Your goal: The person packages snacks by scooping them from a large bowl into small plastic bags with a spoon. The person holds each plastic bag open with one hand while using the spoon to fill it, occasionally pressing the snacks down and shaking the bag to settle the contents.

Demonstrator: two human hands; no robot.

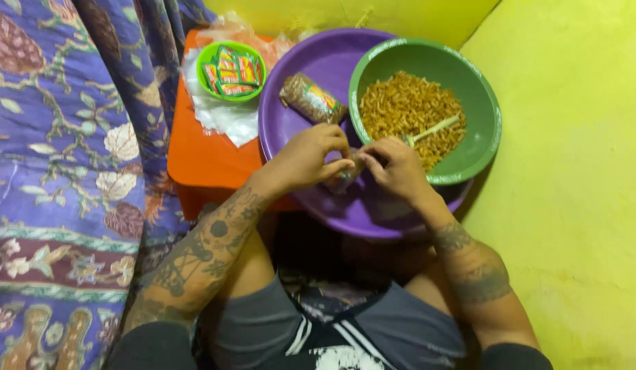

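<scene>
Clear plastic packet (345, 175): a small see-through pouch filled with brown snack pieces, mostly hidden by fingers, sitting over the near part of the purple basin (297, 123)
Left hand (311, 156): reaching in from the lower left, tattooed forearm angling up, fingers curling down and thumb pressing against the packet, pinching it
Right hand (394, 166): coming in from the lower right, wrist bending inward, fingers bunching tightly on the packet's other end, knuckles facing up
Hands together: both are closing narrowly on the same packet, fingertips nearly meeting above the basin
Green bowl (482, 96): resting inside the purple basin on its far right side, holding a heap of golden-brown snack sticks (407, 103), with a pale spoon handle (438, 127) lying in the heap
Finished packet (312, 98): a filled pouch with a colourful label lying tilted in the basin, just beyond the left hand
Small green bowl (231, 70): sitting on white plastic sheets (229, 120), holding orange and green paper labels
Orange surface (201, 157): carrying the small bowl and the left edge of the basin
Patterned cloth (64, 171): purple floral fabric hanging on the left
Yellow wall (571, 205): filling the right side
</scene>
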